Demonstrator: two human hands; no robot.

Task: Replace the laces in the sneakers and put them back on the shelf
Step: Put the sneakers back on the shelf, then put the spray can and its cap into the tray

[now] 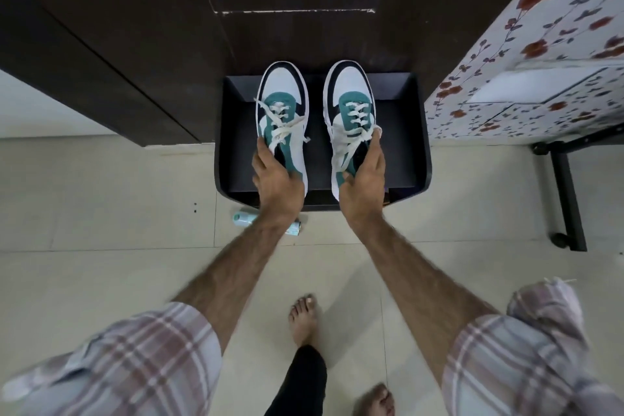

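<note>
Tiled floor (101, 213), black shelf (422, 132), hands gripping sneakers (282, 118)

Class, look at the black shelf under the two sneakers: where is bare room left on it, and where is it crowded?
Bare strips lie between the left sneaker and right sneaker, and between each sneaker and the black shelf side walls. The near edge is crowded by the left hand and right hand.

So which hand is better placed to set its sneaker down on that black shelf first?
Probably neither: it looks even. The left hand grips the left sneaker at the heel, the right hand grips the right sneaker, and both are level above the black shelf, toes pointing inward.
</note>
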